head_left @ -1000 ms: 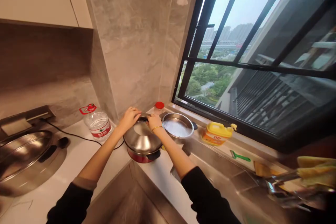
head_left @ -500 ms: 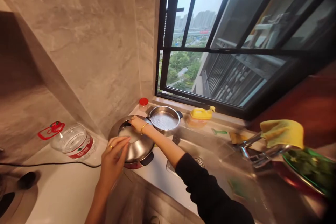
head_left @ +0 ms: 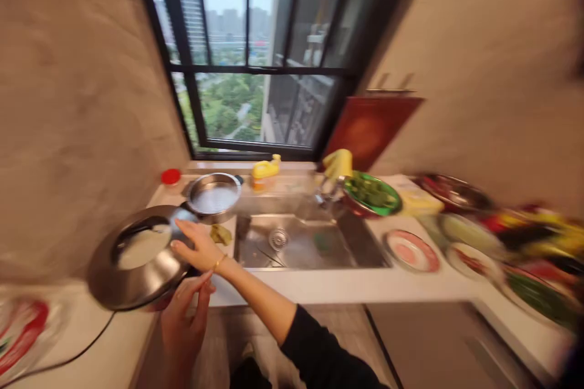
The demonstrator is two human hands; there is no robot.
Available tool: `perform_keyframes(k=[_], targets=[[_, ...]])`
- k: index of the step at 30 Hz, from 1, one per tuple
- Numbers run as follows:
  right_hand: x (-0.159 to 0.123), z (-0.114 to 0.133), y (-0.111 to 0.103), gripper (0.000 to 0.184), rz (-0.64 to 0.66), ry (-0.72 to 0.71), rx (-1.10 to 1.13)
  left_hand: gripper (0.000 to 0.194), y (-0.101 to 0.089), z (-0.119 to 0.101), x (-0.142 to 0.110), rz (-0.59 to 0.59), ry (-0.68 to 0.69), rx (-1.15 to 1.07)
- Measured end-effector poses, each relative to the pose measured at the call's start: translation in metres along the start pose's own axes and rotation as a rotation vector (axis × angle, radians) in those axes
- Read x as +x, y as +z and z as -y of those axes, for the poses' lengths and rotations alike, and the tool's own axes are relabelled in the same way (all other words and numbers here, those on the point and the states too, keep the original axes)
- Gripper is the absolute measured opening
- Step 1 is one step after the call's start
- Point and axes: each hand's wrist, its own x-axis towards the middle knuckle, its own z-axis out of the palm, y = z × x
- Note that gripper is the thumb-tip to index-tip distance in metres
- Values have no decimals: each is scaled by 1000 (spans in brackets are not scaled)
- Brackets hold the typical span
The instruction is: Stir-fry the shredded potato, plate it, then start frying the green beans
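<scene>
A domed steel lid (head_left: 137,255) sits on a red-based cooking pot at the left end of the white counter (head_left: 319,282). My right hand (head_left: 198,246), with a gold bracelet at the wrist, lies on the lid's right rim with its fingers stretched flat. Just below it, my left hand (head_left: 182,322) hovers at the pot's front edge, fingers straight and slightly apart, holding nothing. The picture is smeared by head motion.
A steel strainer basin (head_left: 214,194), a red-capped jar (head_left: 171,176) and a yellow bottle (head_left: 264,169) stand behind the pot by the window. A sink (head_left: 301,243) lies in the middle. A bowl of greens (head_left: 371,194), a plate (head_left: 413,250) and several blurred dishes fill the right counter.
My head has swung right, so the sink and right counter now show. My left hand came off the lid and dropped toward me. My right hand stays on the lid.
</scene>
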Motion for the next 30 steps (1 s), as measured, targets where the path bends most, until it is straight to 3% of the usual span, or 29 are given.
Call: perform_keyframes(k=[3,6,7,10,11,13,15,17,19,24,27,30], targets=[[-111,-25,-56,35,-298,249,211,9,59,-28,-10,195,102,-131],[-232,-39,-121,10,-682,465,122,22,127,-75,-30,389,191,-241],[-270,-40,-142,11,-775,521,72,27,150,-94,-40,450,204,-275],[-370,-27,-198,6,-929,593,-21,30,216,-152,-76,627,210,-373],[-398,-20,-215,12,-949,590,-25,26,237,-171,-89,698,213,-409],[-450,-4,-242,44,-975,584,-8,9,275,-208,-115,842,227,-488],[-496,10,-266,54,-1018,611,-4,25,308,-241,-140,969,241,-555],[-538,17,-286,46,-1067,662,-35,33,338,-269,-160,1048,228,-599],[-574,18,-305,41,-1098,703,-81,28,365,-291,-174,1093,203,-622],[-639,-2,-372,37,-1156,741,-173,25,437,-337,-183,1126,157,-585],[-662,-24,-448,38,-1229,774,-300,25,488,-358,-177,1109,153,-583],[-675,-52,-560,38,-1232,883,-516,25,542,-371,-169,1047,141,-621]])
